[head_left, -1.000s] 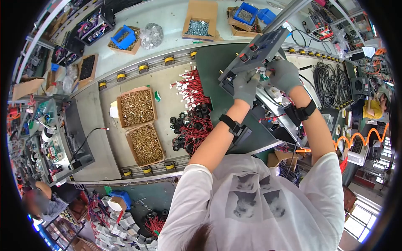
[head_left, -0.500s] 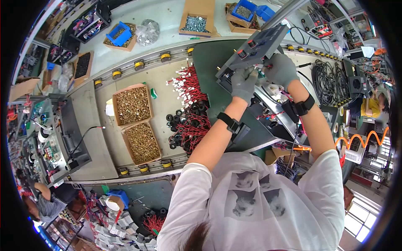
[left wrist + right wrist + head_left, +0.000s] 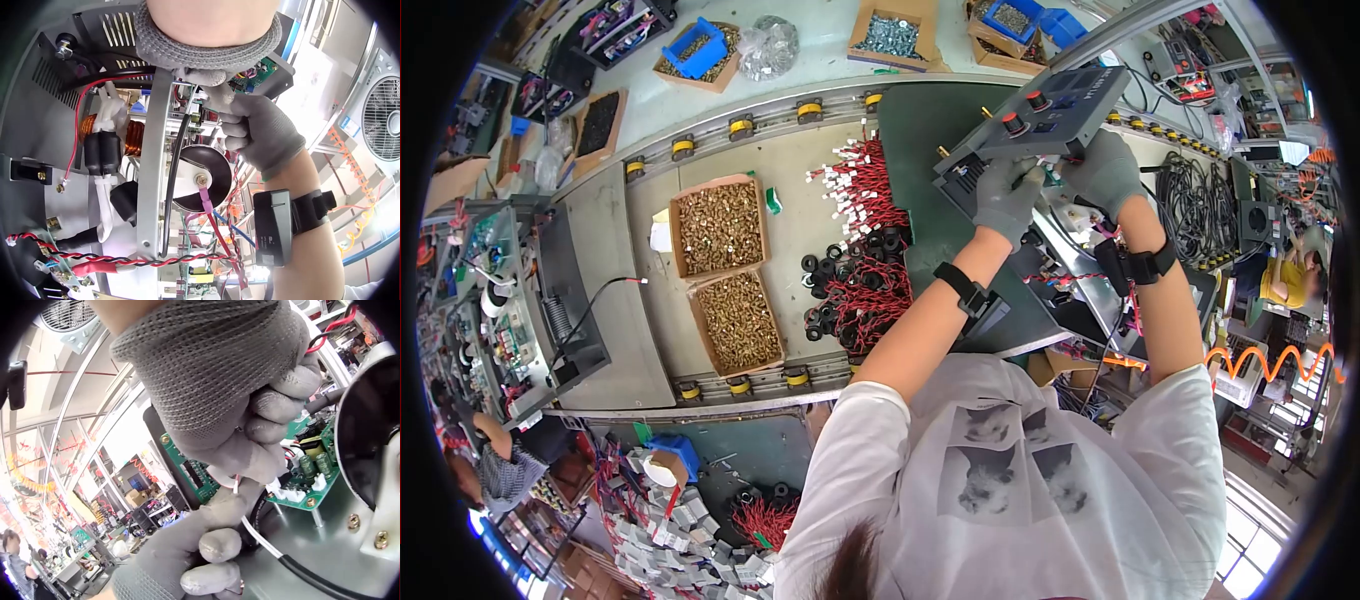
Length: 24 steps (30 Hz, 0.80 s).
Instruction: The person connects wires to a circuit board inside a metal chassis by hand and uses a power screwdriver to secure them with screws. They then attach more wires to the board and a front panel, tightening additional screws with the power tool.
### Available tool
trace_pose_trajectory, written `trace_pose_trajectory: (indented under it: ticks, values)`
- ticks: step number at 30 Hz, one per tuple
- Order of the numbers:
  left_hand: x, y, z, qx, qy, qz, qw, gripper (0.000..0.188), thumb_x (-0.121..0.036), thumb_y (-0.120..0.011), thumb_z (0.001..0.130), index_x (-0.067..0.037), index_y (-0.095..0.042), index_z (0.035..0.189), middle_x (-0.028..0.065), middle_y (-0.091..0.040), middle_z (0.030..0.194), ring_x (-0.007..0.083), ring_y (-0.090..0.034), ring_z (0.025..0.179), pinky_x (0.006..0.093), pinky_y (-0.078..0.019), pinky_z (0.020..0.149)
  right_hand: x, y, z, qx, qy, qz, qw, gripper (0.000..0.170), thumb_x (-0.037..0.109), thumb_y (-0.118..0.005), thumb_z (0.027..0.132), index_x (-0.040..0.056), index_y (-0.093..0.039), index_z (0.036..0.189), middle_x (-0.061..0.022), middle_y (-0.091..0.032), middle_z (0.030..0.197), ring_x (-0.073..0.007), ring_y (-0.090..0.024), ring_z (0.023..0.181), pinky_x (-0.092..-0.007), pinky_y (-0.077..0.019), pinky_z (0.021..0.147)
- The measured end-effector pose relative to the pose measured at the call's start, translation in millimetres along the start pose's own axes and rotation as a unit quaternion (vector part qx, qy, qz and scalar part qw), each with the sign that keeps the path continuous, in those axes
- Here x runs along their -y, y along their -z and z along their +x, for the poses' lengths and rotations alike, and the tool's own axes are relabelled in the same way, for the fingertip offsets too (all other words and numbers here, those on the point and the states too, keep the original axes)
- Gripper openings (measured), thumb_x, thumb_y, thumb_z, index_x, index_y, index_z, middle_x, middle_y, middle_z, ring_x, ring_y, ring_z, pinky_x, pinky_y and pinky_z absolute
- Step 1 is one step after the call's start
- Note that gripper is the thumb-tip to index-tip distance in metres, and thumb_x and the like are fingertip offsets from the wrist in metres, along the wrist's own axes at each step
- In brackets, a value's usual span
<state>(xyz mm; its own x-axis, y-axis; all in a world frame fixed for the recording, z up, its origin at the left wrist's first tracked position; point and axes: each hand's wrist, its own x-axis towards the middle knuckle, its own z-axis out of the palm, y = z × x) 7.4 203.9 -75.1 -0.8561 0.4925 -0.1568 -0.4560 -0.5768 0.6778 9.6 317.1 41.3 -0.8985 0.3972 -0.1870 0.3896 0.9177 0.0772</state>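
Both hands wear grey knit gloves and meet inside an opened machine housing, behind a tilted dark control panel (image 3: 1055,118) with red knobs. In the right wrist view, a white wire (image 3: 260,537) with a black sleeve rises between the two sets of fingertips. My left hand (image 3: 187,547) pinches it from below with thumb and finger. From above, my right hand (image 3: 225,394) pinches at its upper end, the other fingers curled in. Beside them are green circuit boards (image 3: 299,496). The left wrist view shows the metal chassis bar (image 3: 153,187) and a black round part (image 3: 219,178) near the right hand.
Left of the housing lie red wire bundles with white connectors (image 3: 855,195) and black rings (image 3: 830,265). Two cardboard boxes (image 3: 778,325) of brass fittings stand farther left. Coiled black cables (image 3: 1185,200) lie to the right. Roller rails (image 3: 741,126) edge the bench.
The head view has shifted, and the panel and hands now appear a little farther right in it. Both hands stay together at the same spot behind the panel.
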Motion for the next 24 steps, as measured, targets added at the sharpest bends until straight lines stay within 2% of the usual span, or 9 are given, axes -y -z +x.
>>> trace_pose_trajectory:
  ticks: [4, 7, 10, 12, 17, 21, 24]
  values:
    - [-5, 0, -3, -0.002, 0.025, 0.028, 0.999, 0.024, 0.000, -0.055, 0.083, 0.002, -0.051, 0.106, 0.0123, -0.064, 0.092, 0.0140, -0.058, 0.049, 0.0241, -0.0435, 0.041, -2, -2, -1, 0.003, 0.009, 0.014, 1.000, 0.022, 0.026, -0.062, 0.071, 0.0099, -0.072, 0.081, -0.0152, -0.066, 0.079, -0.0318, -0.064, 0.076, -0.0380, -0.0515, 0.071]
    - [-5, -1, -2, -0.002, 0.026, 0.035, 0.999, 0.024, 0.000, -0.055, 0.083, 0.002, -0.051, 0.107, 0.0124, -0.064, 0.091, 0.0137, -0.057, 0.048, 0.0242, -0.0432, 0.040, -2, -4, -1, 0.007, -0.018, -0.027, 0.999, 0.022, 0.028, -0.063, 0.071, 0.0090, -0.071, 0.079, -0.0155, -0.065, 0.077, -0.0317, -0.064, 0.073, -0.0388, -0.0513, 0.069]
    - [-6, -1, -2, -0.002, 0.025, 0.042, 0.999, 0.022, 0.000, -0.055, 0.084, 0.002, -0.051, 0.105, 0.0120, -0.064, 0.089, 0.0134, -0.056, 0.046, 0.0245, -0.0426, 0.040, 2, 1, -11, -0.020, 0.003, -0.042, 0.999, 0.022, 0.028, -0.064, 0.071, 0.0089, -0.071, 0.077, -0.0156, -0.065, 0.074, -0.0317, -0.063, 0.071, -0.0394, -0.0510, 0.067]
    - [-4, 1, -2, -0.001, 0.038, 0.051, 0.998, 0.021, 0.000, -0.055, 0.084, 0.002, -0.052, 0.104, 0.0117, -0.064, 0.088, 0.0133, -0.055, 0.045, 0.0247, -0.0423, 0.040, 2, 8, -19, -0.078, 0.061, -0.014, 0.995, 0.020, 0.028, -0.064, 0.072, 0.0099, -0.071, 0.077, -0.0147, -0.065, 0.073, -0.0316, -0.063, 0.069, -0.0396, -0.0506, 0.066]
    - [-1, -1, 0, -0.013, 0.028, 0.043, 0.999, 0.015, -0.001, -0.056, 0.084, 0.004, -0.052, 0.097, 0.0118, -0.063, 0.084, 0.0139, -0.055, 0.044, 0.0261, -0.0424, 0.037, 10, 17, -14, -0.008, 0.029, -0.033, 0.999, 0.019, 0.027, -0.063, 0.073, 0.0121, -0.072, 0.080, -0.0128, -0.065, 0.073, -0.0311, -0.063, 0.071, -0.0391, -0.0508, 0.068]
    - [-3, -2, 0, -0.019, 0.031, 0.025, 0.999, 0.016, 0.000, -0.055, 0.084, 0.003, -0.051, 0.099, 0.0111, -0.063, 0.083, 0.0135, -0.054, 0.043, 0.0256, -0.0420, 0.037, 11, 16, -10, 0.043, -0.007, -0.055, 0.998, 0.020, 0.027, -0.062, 0.074, 0.0121, -0.072, 0.082, -0.0127, -0.066, 0.078, -0.0310, -0.063, 0.074, -0.0388, -0.0510, 0.070]
    - [-4, -1, 0, -0.013, 0.032, 0.043, 0.998, 0.017, 0.001, -0.055, 0.083, 0.002, -0.051, 0.100, 0.0105, -0.063, 0.083, 0.0133, -0.053, 0.042, 0.0254, -0.0418, 0.037, 1, 1, -5, 0.013, 0.020, -0.032, 0.999, 0.021, 0.028, -0.062, 0.074, 0.0126, -0.072, 0.085, -0.0136, -0.066, 0.082, -0.0307, -0.064, 0.077, -0.0385, -0.0511, 0.071]
